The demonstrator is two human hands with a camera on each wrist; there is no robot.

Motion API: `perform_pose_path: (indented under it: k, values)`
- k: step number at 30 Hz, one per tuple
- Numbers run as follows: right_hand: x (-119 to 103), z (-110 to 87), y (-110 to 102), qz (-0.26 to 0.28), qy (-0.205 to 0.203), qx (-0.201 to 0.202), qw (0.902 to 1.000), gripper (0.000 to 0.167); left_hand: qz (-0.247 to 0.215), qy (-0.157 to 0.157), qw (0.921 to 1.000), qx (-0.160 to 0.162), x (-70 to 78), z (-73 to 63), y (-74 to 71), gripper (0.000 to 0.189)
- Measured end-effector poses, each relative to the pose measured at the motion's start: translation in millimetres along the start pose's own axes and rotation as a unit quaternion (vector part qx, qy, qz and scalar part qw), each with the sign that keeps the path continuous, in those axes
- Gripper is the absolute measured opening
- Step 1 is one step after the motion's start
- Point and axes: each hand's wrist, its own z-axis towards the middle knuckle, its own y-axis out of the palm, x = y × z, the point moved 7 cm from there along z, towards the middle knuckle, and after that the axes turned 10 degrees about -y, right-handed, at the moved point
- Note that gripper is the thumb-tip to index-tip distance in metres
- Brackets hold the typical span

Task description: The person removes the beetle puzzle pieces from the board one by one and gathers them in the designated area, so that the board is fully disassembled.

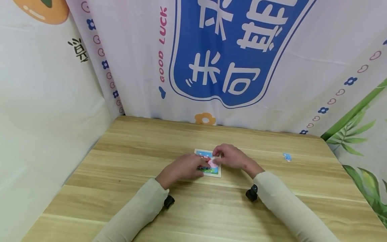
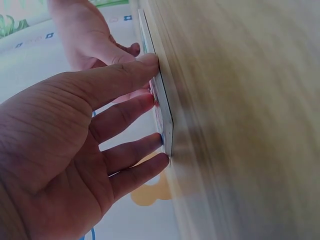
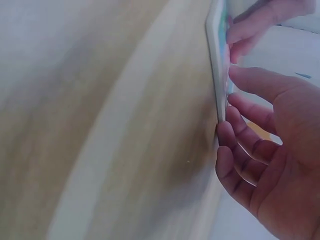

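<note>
A small square picture puzzle [image 1: 213, 174] in a pale frame lies flat on the wooden table, its cartoon picture partly covered by both hands. My left hand [image 1: 188, 165] reaches over its left side, fingers spread and nearly straight. In the left wrist view, the left thumb and fingertips [image 2: 155, 100] touch the picture and the frame's edge. At the upper right corner my right hand [image 1: 231, 156] bends its thumb and index finger close about a small puzzle piece at the picture's surface, mostly hidden by the fingertips. Its other fingers [image 3: 226, 134] curl by the frame's edge.
A loose blue puzzle piece [image 1: 287, 157] lies apart on the right side of the table [image 1: 145, 141]. A printed white curtain [image 1: 136, 60] hangs behind the table's back edge, with a plain white sheet [image 1: 45, 111] along the left. Both wrists carry small black cameras [image 1: 252, 193].
</note>
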Motion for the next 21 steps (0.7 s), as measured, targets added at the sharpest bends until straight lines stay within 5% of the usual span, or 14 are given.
perform_pose_path:
  k: [21]
  values:
    - [3.2,2.9,1.6,0.027,0.034,0.004,0.9991,0.014,-0.004,-0.003,0.9999,-0.015,-2.9,2.4,-0.2,0.042]
